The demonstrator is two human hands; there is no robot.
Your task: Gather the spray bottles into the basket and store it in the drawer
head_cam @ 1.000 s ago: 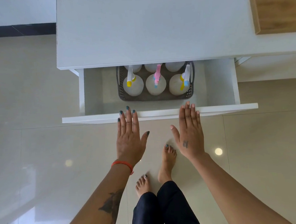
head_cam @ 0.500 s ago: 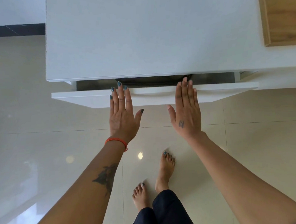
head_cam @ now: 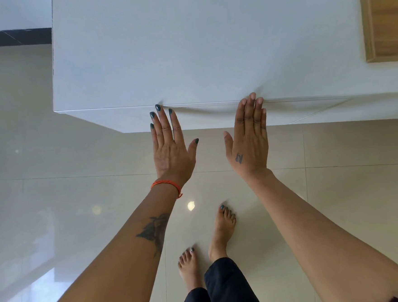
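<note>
At nine o'clock of your view lies glossy tiled floor (head_cam: 52, 161), and nothing of the task sits on it. Moving in, your left hand (head_cam: 171, 150) is flat, fingers straight and close together, thumb angled off toward three o'clock; its fingertips (head_cam: 157, 107) touch the white drawer front (head_cam: 205, 116) just under the countertop (head_cam: 197, 44) edge. A flat palm suits a push better than a grip, and that looks like the reason for it.

At centre, the drawer front sits flush beneath the counter, no gap showing, so the drawer reads as closed. The basket and spray bottles are not visible; judging by the task, they are inside it, though you cannot confirm that from here.

Toward one o'clock of centre, your right hand (head_cam: 249, 142) mirrors the left: fingers straight and pressed together, tips at the same top edge. Two hands spaced apart probably keep the drawer running square. At two o'clock, a wooden panel (head_cam: 384, 15) lies on the counter. The task looks essentially finished; lifting both hands away seems all that remains.
</note>
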